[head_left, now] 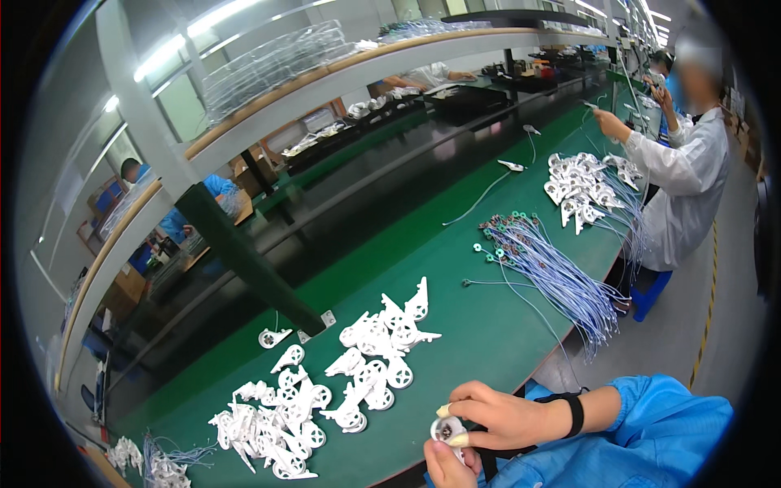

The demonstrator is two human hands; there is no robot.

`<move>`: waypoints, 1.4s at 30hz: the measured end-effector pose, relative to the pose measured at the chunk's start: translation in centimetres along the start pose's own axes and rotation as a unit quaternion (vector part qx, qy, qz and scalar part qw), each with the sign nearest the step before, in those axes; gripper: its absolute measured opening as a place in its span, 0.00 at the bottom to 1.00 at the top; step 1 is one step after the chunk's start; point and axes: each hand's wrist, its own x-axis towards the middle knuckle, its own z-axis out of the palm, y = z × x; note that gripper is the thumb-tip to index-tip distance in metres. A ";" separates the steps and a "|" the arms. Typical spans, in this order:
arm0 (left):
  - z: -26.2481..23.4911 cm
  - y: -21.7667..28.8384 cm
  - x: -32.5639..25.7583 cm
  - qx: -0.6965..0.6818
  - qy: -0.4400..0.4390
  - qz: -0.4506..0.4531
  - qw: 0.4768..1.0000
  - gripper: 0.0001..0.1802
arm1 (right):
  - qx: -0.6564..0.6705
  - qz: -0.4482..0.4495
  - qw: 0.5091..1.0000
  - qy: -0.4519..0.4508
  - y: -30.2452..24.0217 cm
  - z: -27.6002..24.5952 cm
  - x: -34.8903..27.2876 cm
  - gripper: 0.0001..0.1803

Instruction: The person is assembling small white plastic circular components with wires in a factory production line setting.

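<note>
Both hands meet at the near edge of the green bench (pixel 455 325). The right hand (pixel 500 416) has its fingers curled down over a small white plastic part (pixel 449 429), and the left hand (pixel 449 466) cups it from beneath, so the part is pinched between the 2 just off the bench edge (how tightly, I cannot tell). Held over open air, it could slip and drop to the floor. Just beyond the edge, 2 loose piles of white parts (pixel 378 358) lie close enough for a forearm to scatter them. The bundle of blue wires (pixel 553 276) overhangs the bench's right side and could snag a sleeve.
</note>
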 end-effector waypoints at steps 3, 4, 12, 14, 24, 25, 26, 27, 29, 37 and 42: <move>-0.6 0.7 -1.0 -0.016 -0.054 -0.045 0.997 0.25 | 0.104 0.070 0.986 -0.113 0.5 -0.2 0.5 0.23; -0.9 1.0 -1.0 -0.016 -0.055 -0.042 0.998 0.25 | 0.130 0.105 0.967 -0.193 0.9 -0.5 1.1 0.23; -5.0 3.7 -1.0 -0.044 0.057 0.117 0.991 0.24 | 0.417 0.103 0.899 0.084 4.5 -6.7 13.7 0.29; -5.3 4.6 -0.9 -0.070 0.089 0.139 0.984 0.20 | 0.371 0.213 0.883 0.193 4.1 -9.0 13.7 0.31; -1.3 6.8 7.7 0.459 -0.067 0.224 0.857 0.12 | 0.154 0.279 0.912 0.259 9.7 -14.8 -1.2 0.12; -0.3 6.7 9.6 0.501 -0.057 0.241 0.829 0.14 | 0.057 0.313 0.917 0.242 9.9 -15.4 -2.0 0.12; 0.7 6.3 11.5 0.542 -0.046 0.260 0.798 0.16 | 0.056 0.315 0.913 0.254 9.7 -15.8 -2.5 0.12; 1.7 6.3 13.0 0.568 -0.043 0.261 0.779 0.17 | -0.077 0.339 0.918 0.189 9.2 -15.9 -2.4 0.14; 2.6 5.5 16.3 0.624 -0.025 0.301 0.720 0.20 | -0.251 0.330 0.906 0.090 9.5 -15.7 -3.1 0.20; 5.8 4.2 19.9 0.728 -0.017 0.287 0.623 0.20 | -0.354 0.418 0.837 0.011 11.8 -13.2 -1.5 0.13; 5.2 3.5 21.4 0.732 -0.011 0.320 0.601 0.19 | -0.293 0.387 0.873 -0.045 12.0 -14.3 -0.4 0.10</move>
